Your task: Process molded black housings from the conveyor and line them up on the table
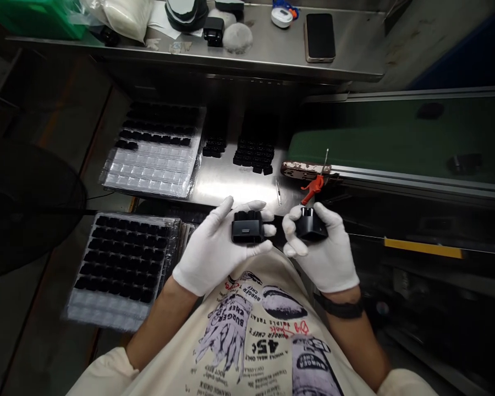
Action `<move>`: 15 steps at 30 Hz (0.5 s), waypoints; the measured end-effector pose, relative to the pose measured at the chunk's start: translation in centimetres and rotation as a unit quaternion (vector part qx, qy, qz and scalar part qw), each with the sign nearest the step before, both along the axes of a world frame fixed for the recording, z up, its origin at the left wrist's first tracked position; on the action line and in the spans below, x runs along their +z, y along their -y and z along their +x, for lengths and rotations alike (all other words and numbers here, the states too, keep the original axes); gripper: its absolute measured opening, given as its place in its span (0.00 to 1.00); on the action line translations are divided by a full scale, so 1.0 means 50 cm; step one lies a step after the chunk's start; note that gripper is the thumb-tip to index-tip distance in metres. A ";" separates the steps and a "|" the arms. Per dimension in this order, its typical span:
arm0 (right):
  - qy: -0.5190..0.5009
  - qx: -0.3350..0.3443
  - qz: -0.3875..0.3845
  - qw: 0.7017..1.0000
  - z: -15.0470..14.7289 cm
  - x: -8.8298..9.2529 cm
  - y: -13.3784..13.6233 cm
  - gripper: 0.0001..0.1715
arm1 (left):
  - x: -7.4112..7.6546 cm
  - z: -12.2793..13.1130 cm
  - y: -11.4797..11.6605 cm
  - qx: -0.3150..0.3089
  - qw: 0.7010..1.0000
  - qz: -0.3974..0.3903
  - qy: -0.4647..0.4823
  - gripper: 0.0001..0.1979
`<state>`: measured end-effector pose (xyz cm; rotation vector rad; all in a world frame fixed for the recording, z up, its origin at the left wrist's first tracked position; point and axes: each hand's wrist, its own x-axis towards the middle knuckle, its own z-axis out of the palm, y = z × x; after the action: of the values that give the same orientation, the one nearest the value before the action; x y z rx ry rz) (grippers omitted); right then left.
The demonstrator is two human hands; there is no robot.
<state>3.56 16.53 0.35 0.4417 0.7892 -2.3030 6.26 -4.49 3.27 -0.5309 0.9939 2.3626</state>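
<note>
Both my hands wear white gloves and are held close together over my lap. My left hand [212,250] grips a black rectangular plastic housing [247,226] between thumb and fingers, its index finger stretched out. My right hand [324,250] is closed around a second, smaller black plastic part [311,224]. The two parts are a short gap apart. A red-handled tool [312,188] lies on the bench edge just above my right hand.
A clear blister tray [154,165], partly filled with black parts, lies on the steel bench. Another filled tray [121,264] sits lower left. Loose black parts [253,154] are piled mid-bench. A green conveyor belt [396,143] runs right. A phone [320,36] lies on the upper shelf.
</note>
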 end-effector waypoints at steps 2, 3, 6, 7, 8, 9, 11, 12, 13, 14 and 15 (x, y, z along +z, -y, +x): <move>-0.025 0.002 -0.033 0.999 -0.002 -0.005 -0.001 0.20 | -0.005 0.003 0.001 -0.007 1.000 -0.021 -0.004 0.13; -0.035 0.004 -0.048 0.998 -0.003 -0.008 -0.002 0.21 | -0.006 0.004 0.000 -0.004 1.000 -0.020 0.001 0.15; -0.045 0.013 -0.081 0.996 -0.004 -0.015 -0.006 0.22 | -0.005 0.003 -0.008 -0.007 1.000 -0.007 0.018 0.19; -0.045 0.017 -0.085 0.995 -0.004 -0.017 -0.008 0.22 | -0.002 0.002 -0.012 -0.012 1.000 -0.011 0.019 0.18; -0.045 0.021 -0.082 0.995 -0.003 -0.017 -0.010 0.22 | 0.002 0.000 -0.016 -0.017 0.999 -0.024 0.019 0.17; -0.044 0.023 -0.071 0.996 -0.002 -0.017 -0.011 0.22 | 0.006 -0.003 -0.021 -0.017 0.999 -0.044 0.017 0.16; -0.039 0.011 -0.019 0.999 0.000 -0.013 -0.013 0.24 | 0.013 -0.007 -0.028 -0.004 0.995 -0.095 0.007 0.13; -0.037 -0.002 0.020 0.999 0.002 -0.010 -0.014 0.24 | 0.015 -0.009 -0.030 0.004 0.993 -0.118 0.001 0.12; -0.038 -0.017 0.063 0.997 0.004 -0.007 -0.015 0.23 | 0.016 -0.010 -0.032 0.013 0.991 -0.131 -0.002 0.12; -0.044 -0.030 0.104 0.993 0.007 -0.005 -0.016 0.22 | 0.015 -0.011 -0.034 0.019 0.991 -0.129 -0.002 0.11; -0.053 -0.037 0.135 0.989 0.009 -0.003 -0.017 0.21 | 0.014 -0.012 -0.035 0.020 0.994 -0.112 0.001 0.10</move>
<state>4.00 17.40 0.22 0.4773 1.1644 -2.3103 5.68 -2.75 3.96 -0.6415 1.2667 2.2972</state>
